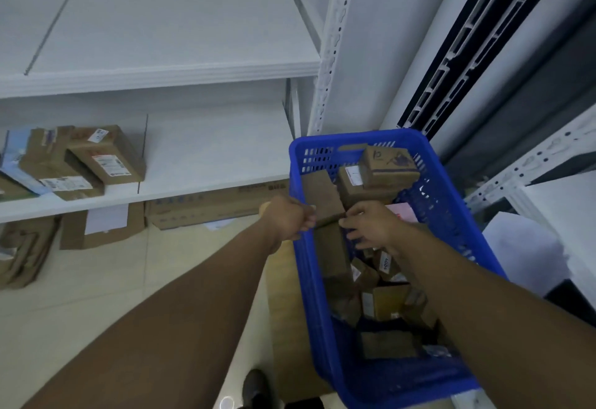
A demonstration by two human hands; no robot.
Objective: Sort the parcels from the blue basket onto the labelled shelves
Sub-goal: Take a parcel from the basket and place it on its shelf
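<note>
From the head camera, the blue basket (pixel 295 157) stands to the right of the white shelves, over a tan surface (pixel 283 312) that shows along its left side. The left hand (pixel 288 218) is curled in a fist over the basket's left rim and grips it near the far end. The right hand (pixel 371 225) is inside the basket, its bent fingers against the near corner of a plain brown box (pixel 322 197) that leans on the left wall. Blur hides whether they hold the box or only touch it. A second brown box (pixel 332 254) lies along the left wall just below the hands. A box with dark print (pixel 388 166) sits on top at the far end, and a pink parcel (pixel 401 212) shows by the right wall. Smaller labelled boxes fill the near half. On the lower shelf (pixel 209 157), toward its left end, lie two labelled boxes (pixel 106 154) stacked at angles beside other parcels. The upper shelf (pixel 161 66) is above it. Flat cartons (pixel 213 207) lie on the floor under the lower shelf's front edge. A dark shoe (pixel 256 386) shows at the bottom.
</note>
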